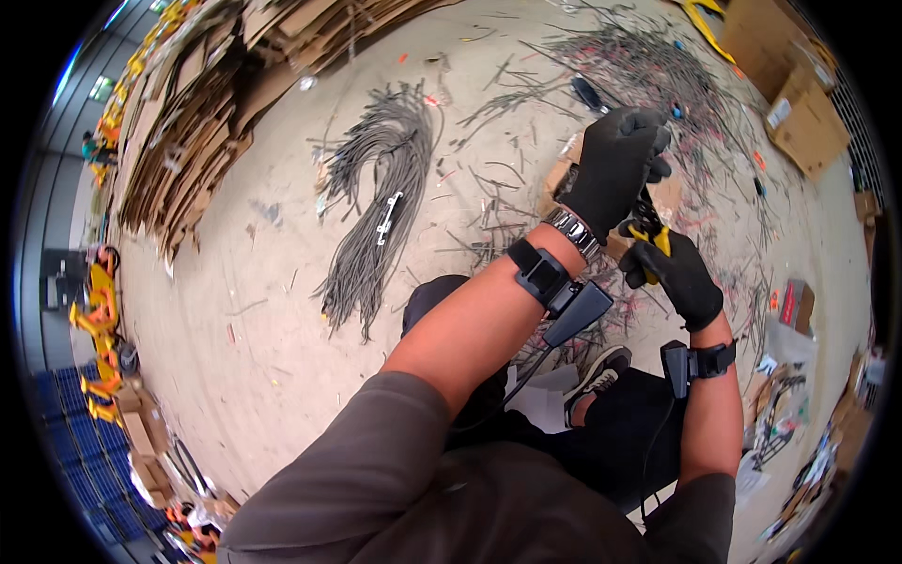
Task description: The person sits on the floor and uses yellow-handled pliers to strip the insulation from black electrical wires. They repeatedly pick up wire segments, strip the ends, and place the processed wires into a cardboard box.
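My right hand (pixel 673 278), in a black glove, grips yellow-handled pliers (pixel 659 243). Their dark jaws point up towards my left hand (pixel 620 166). That hand is also black-gloved, with its fingers curled in; whether anything is held inside them is hidden. Partly covered by my left hand is a cardboard box (pixel 557 180) on the floor. Just beyond my left fingers lies a dark-handled tool (pixel 586 93), its kind not clear. To the left lies a bent bundle of grey cables (pixel 380 204) with a white strip (pixel 389 218) across it.
A tangled heap of cut cables (pixel 634 60) spreads at the far right, and short scraps litter the concrete floor (pixel 239 338). Flattened cardboard (pixel 183 141) is stacked at the left. Cardboard boxes (pixel 807 120) stand at the right. Thin cords run from both wrist-worn devices.
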{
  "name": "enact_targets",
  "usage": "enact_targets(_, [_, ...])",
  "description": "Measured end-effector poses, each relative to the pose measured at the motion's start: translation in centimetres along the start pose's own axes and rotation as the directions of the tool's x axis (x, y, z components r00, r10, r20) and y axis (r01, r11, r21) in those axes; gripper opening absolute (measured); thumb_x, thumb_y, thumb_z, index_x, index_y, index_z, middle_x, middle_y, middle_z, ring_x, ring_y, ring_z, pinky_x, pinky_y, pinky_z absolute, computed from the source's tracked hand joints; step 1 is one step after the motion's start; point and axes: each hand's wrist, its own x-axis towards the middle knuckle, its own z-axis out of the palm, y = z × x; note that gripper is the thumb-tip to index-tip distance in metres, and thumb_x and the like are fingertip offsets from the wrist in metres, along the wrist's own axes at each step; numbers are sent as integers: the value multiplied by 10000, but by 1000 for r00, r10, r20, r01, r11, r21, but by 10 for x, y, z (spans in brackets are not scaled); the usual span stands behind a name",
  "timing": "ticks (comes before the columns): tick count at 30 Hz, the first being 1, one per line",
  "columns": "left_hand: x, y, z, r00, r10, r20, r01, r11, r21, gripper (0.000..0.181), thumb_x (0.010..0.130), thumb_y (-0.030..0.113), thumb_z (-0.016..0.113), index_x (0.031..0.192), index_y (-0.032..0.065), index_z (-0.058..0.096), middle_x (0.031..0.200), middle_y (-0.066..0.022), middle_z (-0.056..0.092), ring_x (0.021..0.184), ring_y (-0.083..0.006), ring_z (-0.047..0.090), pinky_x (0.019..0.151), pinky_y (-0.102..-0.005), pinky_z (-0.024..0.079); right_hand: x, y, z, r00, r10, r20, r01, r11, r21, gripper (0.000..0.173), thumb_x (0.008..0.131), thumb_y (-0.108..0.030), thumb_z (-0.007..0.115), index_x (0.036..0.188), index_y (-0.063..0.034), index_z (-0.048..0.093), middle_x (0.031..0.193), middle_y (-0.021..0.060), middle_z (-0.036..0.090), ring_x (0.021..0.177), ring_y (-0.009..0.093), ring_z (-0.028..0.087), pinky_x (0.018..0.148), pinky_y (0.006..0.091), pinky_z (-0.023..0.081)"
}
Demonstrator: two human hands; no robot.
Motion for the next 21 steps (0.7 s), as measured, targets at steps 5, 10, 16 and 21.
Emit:
enact_targets(5, [0, 52, -74, 955, 279, -98, -274, 960, 59, 333, 1032, 241, 563, 1206, -39, 605, 1038, -125, 712, 843, -178, 719, 722, -295, 612, -1, 8, -3, 998, -35, -51, 39, 995, 90, 455, 1010, -275, 585, 1340, 37, 566, 989, 134, 722, 812, 170, 682, 756, 311, 560])
enact_targets(10, [-39, 80, -236, 916, 191, -353, -18, 898, 440, 241, 1038, 180, 560, 1119, -23, 663, 937, -72, 695, 846, -122, 704, 728, -262, 604, -1, 14, -10, 994, -49, -101, 54, 998, 45, 446, 1024, -256, 559, 1358, 40, 551, 1039, 141, 724, 834, 182, 691, 782, 329, 565])
enact_targets(16, [-171, -15, -485, 952, 16, -307, 264, -554, 789, 147, 762, 283, 718, 789, 140, 700, 804, -134, 700, 747, -353, 682, 648, -475, 548, 2, 4, 0, 995, 22, -99, -23, 1000, -10, 435, 1023, -213, 544, 1381, 34, 537, 1054, 150, 721, 858, 186, 693, 797, 331, 562])
enact_targets(21, [-199, -98, -500, 580, 185, -793, 747, 266, 609, 344, 727, 320, 782, 983, 91, 760, 959, -204, 729, 968, -375, 699, 849, -457, 549, -2, 4, 4, 984, 89, -153, -101, 992, -73, 415, 1015, -172, 518, 1368, 45, 542, 1076, 159, 714, 880, 193, 689, 812, 324, 551])
